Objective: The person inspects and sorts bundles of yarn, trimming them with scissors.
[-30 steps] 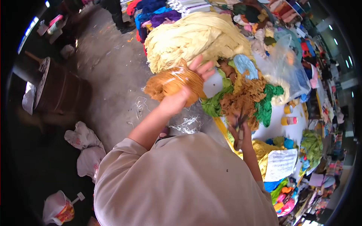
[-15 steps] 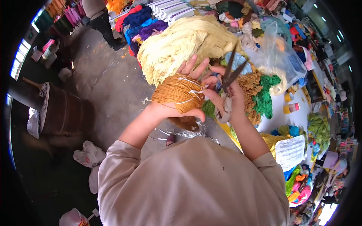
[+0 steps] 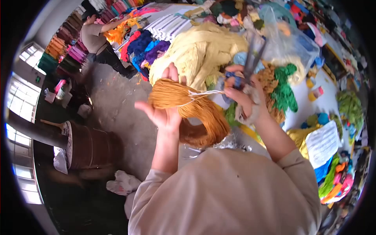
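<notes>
A skein of golden-brown yarn [image 3: 205,117] lies across my left hand [image 3: 166,113], its loop hanging down to the right. That palm faces up, with the thumb out to the left and fingers stretched past the strands. White ties [image 3: 196,96] circle the skein. One tie runs taut to my right hand [image 3: 244,96], whose fingers are closed around dark scissors [image 3: 254,60], blades pointing up. Blue wrapping shows at the scissors' handles. A greyish cloth band [image 3: 244,111] is around my right hand; the exact grip on the tie is blurred.
A large cream yarn heap [image 3: 203,49] lies ahead. Brown and green yarn [image 3: 285,88] and a clear plastic bag [image 3: 293,43] are on the table at right. A rusty drum [image 3: 94,145] stands at left. Beyond it a co-worker [image 3: 96,37] reaches toward orange yarn.
The view has swung left, bringing the co-worker fully into sight. My hands have moved apart, the tie now stretches between them, and the skein's loop hangs open. The scissors stay in my right hand.
</notes>
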`<state>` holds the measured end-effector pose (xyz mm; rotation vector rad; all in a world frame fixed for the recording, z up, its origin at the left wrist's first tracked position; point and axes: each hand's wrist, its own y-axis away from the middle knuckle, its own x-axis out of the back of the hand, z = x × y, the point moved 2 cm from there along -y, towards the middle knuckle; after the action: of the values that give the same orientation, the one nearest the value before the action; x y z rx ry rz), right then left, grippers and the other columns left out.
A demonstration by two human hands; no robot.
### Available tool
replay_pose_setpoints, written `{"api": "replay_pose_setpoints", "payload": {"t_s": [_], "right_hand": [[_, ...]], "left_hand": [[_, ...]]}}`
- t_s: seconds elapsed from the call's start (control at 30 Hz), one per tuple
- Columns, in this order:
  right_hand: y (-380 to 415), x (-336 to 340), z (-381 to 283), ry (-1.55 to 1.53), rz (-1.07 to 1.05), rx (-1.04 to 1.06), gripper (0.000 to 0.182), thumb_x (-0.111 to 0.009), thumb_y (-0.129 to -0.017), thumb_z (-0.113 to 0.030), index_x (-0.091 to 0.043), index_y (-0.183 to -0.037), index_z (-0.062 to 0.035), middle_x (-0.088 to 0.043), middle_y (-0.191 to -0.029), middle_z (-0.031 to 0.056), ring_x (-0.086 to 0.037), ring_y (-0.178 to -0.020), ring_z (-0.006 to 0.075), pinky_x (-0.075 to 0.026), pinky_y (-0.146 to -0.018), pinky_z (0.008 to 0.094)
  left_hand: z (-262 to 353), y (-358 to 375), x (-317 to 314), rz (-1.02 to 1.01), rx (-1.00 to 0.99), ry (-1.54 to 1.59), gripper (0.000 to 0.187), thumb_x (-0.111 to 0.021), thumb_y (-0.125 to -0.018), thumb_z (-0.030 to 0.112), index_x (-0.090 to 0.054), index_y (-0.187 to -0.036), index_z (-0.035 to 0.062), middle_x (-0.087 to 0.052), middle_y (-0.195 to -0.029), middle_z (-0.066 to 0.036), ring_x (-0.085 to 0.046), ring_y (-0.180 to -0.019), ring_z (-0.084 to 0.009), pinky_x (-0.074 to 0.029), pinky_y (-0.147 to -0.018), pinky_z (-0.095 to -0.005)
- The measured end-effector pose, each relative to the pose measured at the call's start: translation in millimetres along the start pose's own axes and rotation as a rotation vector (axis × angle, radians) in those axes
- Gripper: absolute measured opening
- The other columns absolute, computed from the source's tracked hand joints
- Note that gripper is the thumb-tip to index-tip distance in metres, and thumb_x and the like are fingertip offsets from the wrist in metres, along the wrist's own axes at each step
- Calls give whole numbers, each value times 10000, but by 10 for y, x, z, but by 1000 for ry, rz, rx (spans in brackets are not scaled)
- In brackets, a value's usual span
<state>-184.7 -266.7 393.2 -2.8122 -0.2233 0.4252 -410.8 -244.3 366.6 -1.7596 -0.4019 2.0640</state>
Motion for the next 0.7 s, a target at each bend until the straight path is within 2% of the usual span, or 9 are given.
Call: {"api": "replay_pose_setpoints", "payload": {"t_s": [0.03,0.07,0.17,0.23,0.33,0.47,0.57,0.67,0.7], "right_hand": [[26,3,47,40,-7,-16,490,-710,-813,-52,-526,-1266,-19,-583,-883,0,-547,-822,90,-429,-733,244],[5,-3,66,86,-23,-20,487,-716,-816,-41,-533,-1268,-36,-579,-878,-12,-536,-808,75,-423,-703,228],[-84,10,18,104,-75,40,478,-727,-819,-25,-548,-1261,-51,-562,-868,-26,-517,-797,60,-410,-693,207],[-144,-22,-90,164,-142,61,466,-722,-828,-1,-555,-1259,-60,-555,-867,-26,-525,-816,62,-434,-731,219],[-219,-88,-144,222,-211,129,432,-681,-844,46,-573,-1249,-61,-567,-863,-19,-552,-836,74,-466,-770,241],[-388,-188,-170,524,-246,294,331,-659,-873,-28,-627,-1198,-82,-673,-928,4,-630,-831,107,-516,-748,276],[-477,-233,-126,680,-325,439,341,-636,-809,-47,-635,-1145,-99,-713,-904,99,-696,-857,281,-532,-722,401],[-297,-199,-243,790,-240,539,390,-672,-752,-41,-629,-1136,-95,-698,-830,95,-671,-723,328,-516,-665,426],[-226,-109,-226,747,-136,482,392,-683,-761,-47,-624,-1147,-81,-693,-862,107,-671,-732,326,-523,-674,409]], "left_hand": [[15,-34,45,108,-6,189,1187,-654,-742,732,-176,-1541,-2,-237,-1597,-181,-296,-1451,-285,-277,-1176,-506],[66,-38,35,258,-13,-382,1247,-676,-710,747,-118,-1556,20,-300,-1564,-207,-426,-1370,-316,-389,-1107,-479],[146,1,-316,-68,120,-870,1252,-803,-681,625,-90,-1576,118,-372,-1506,-255,-611,-1166,-347,-556,-915,-425],[145,-44,-412,-207,-3,-941,1288,-852,-645,582,-85,-1578,136,-432,-1473,-235,-569,-1225,-361,-509,-994,-469],[213,-184,-153,-49,50,-256,1107,-770,-802,512,-113,-1554,35,-438,-1473,-192,-531,-1258,-314,-381,-1108,-482],[85,-85,-141,126,281,-902,699,-708,-887,325,-426,-1434,-8,-677,-1062,-119,-583,-1066,-221,-445,-937,-369],[-101,64,111,152,278,-1259,596,-700,-876,67,-449,-1415,32,-541,-1359,-83,-513,-1267,-229,-441,-1045,-399],[-345,61,178,105,500,-974,489,-598,-968,120,-414,-1420,80,-524,-1353,-56,-539,-1230,-198,-475,-1009,-366],[-420,78,148,276,554,-894,424,-572,-989,151,-444,-1387,78,-608,-1096,-4,-607,-993,-121,-519,-860,-303]]}}
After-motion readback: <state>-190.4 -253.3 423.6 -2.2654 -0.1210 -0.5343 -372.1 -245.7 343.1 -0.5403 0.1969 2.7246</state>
